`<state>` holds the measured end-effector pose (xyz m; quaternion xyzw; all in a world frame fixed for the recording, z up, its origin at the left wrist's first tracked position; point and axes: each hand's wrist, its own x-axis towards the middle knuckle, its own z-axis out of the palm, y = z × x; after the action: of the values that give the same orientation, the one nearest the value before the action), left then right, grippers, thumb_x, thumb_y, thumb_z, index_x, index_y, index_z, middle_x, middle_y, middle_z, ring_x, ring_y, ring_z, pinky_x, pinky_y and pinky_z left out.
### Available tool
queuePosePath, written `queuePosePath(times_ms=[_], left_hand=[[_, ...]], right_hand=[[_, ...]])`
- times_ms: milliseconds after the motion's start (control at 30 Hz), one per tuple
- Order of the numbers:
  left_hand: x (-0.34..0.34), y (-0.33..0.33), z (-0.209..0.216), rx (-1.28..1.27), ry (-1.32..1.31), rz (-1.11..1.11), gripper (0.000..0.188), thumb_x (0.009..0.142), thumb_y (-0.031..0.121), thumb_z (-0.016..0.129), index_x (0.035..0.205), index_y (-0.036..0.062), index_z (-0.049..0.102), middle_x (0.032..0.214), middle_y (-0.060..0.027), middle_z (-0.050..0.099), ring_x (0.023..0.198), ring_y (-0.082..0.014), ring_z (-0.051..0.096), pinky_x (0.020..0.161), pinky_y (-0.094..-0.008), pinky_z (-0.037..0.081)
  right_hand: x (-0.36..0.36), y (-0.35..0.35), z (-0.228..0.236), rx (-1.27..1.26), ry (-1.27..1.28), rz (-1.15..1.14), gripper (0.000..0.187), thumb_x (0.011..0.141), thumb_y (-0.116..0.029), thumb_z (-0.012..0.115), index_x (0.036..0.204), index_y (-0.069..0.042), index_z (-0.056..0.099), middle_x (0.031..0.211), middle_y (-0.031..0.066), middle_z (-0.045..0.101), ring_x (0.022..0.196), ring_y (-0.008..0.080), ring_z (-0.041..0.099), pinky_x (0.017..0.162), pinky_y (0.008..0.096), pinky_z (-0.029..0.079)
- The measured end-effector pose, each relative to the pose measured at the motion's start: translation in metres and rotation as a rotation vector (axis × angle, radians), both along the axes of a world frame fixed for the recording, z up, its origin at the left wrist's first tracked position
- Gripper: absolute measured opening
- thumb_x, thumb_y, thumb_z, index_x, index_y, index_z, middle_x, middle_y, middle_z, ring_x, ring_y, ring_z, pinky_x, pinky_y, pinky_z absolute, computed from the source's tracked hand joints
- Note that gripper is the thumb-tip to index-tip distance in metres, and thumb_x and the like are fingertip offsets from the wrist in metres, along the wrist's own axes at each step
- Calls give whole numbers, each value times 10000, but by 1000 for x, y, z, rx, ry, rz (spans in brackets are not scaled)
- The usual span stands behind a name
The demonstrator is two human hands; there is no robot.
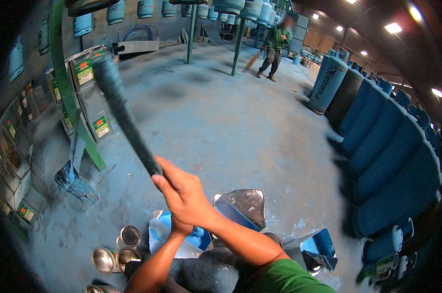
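A long dark bar (133, 124), its blurred far end stained blue, slants up and left in front of me. My right hand (182, 193) is closed around its near end. Just below it, my left hand (183, 226) sits against the right wrist, its fingers mostly hidden behind it; what it holds, if anything, does not show. Beneath both hands lies an opened metal can (157, 239) with blue inside. Beyond the right wrist is a cut metal piece (245, 202), partly blue and partly brown.
Several opened round tins (104, 260) stand at lower left, and a blue-stained cut can (321, 246) at lower right. Square cans (91, 105) are stacked behind a green post (69, 93). Blue gas cylinders (382, 127) line the right. A person (274, 46) stands far off with a broom.
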<state>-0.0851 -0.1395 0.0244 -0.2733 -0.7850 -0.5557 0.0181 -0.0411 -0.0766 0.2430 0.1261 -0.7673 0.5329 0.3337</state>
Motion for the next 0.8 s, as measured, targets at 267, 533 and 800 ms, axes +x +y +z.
queuePosePath(times_ms=[267,533,800], left_hand=[[-20,-26,-13,-210,33,107,362,753,342,781,922,28,717,848,-190,721,844,-380,696,741,-447,541],[-46,-19,-25,-15,140,27,367,788,316,736,1030,51,661,905,-195,706,857,-391,673,659,-475,489],[-8,-17,-20,-62,16,-13,378,781,321,745,1027,46,664,910,-199,707,862,-393,674,672,-473,494]], right_hand=[[-6,14,0,-127,-164,4,362,1005,-182,569,1309,15,558,790,102,613,721,103,569,674,269,496],[-3,3,-1,-43,-19,51,415,1001,-176,560,1377,-16,493,1042,245,641,971,349,669,843,358,505],[0,-12,1,30,30,166,405,995,-168,562,1369,-24,506,1124,259,634,1016,405,649,853,395,513]])
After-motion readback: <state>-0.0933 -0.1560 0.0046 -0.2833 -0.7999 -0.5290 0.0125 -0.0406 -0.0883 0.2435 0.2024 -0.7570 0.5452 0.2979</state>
